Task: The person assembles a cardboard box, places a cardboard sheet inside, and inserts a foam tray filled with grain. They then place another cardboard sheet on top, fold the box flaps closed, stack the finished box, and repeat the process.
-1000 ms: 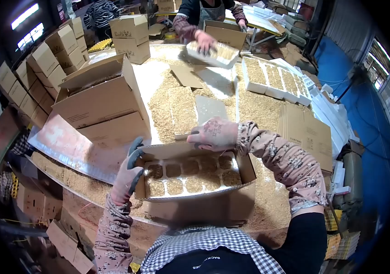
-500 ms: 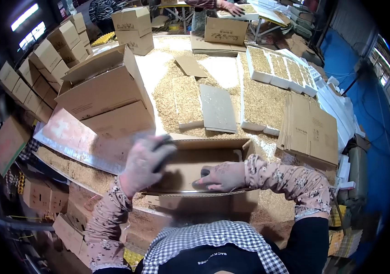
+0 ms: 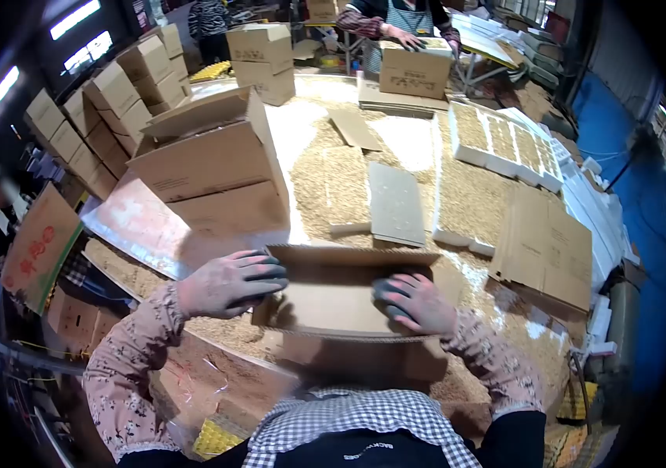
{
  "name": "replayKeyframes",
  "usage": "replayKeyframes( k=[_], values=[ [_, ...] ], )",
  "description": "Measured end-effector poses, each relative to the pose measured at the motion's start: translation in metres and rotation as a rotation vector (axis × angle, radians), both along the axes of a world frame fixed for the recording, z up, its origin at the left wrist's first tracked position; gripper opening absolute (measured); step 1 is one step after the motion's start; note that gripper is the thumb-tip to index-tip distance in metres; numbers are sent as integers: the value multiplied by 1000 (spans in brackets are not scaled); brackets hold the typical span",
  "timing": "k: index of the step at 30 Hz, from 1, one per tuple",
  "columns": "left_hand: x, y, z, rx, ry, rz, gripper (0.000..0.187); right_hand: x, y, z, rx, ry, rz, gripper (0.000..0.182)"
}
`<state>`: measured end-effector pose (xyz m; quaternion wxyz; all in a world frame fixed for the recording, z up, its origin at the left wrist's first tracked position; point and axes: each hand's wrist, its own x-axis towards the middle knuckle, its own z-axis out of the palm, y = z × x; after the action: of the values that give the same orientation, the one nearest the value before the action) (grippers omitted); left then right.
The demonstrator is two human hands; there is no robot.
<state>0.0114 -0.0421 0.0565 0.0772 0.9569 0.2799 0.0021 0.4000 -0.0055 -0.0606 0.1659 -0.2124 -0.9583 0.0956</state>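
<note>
An open cardboard box lies in front of me, long side across, its inside bare brown board. My left hand, in a grey-and-dark work glove, grips the box's left end with its fingers curled over the edge. At the other end my right hand, gloved alike, holds the right end wall, its dark fingertips reaching inside. Lower flaps of the box hang toward me in shadow.
A taller open carton stands at back left. Flat folded cartons lie on the right, and a grey board rests on the sawdust-like filling. White foam trays sit farther back. Across the table, a person's hand touches another carton.
My left hand has moved left and down onto the box's left end. My right hand has shifted right, from the box's front edge to its right end. The view has turned slightly.
</note>
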Motion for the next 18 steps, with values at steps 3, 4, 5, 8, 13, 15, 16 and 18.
replayKeyframes(
  k=[3,4,5,8,13,15,16,18],
  values=[
    [-23,-6,-50,14,-154,-3,45,2,-14,-6,-54,457,-280,36],
    [-6,3,-60,-39,-260,-57,45,4,-15,-20,-71,569,-444,35],
    [17,9,-75,-12,-109,-119,48,2,-18,-32,-263,789,-562,30],
    [37,2,-101,128,-210,29,52,12,-15,-54,-386,1005,-703,18],
    [14,-65,-163,-425,-1037,993,88,58,-37,-195,-375,840,-662,35],
    [6,-74,-152,-1390,-1160,877,54,39,-71,-169,-972,1103,-828,35],
    [-5,-75,-193,-1488,-1288,779,53,32,-72,-160,-1038,1126,-831,36],
    [-17,-72,-171,-1387,-1183,733,51,18,-63,-131,-1084,1118,-808,36]
  ],
)
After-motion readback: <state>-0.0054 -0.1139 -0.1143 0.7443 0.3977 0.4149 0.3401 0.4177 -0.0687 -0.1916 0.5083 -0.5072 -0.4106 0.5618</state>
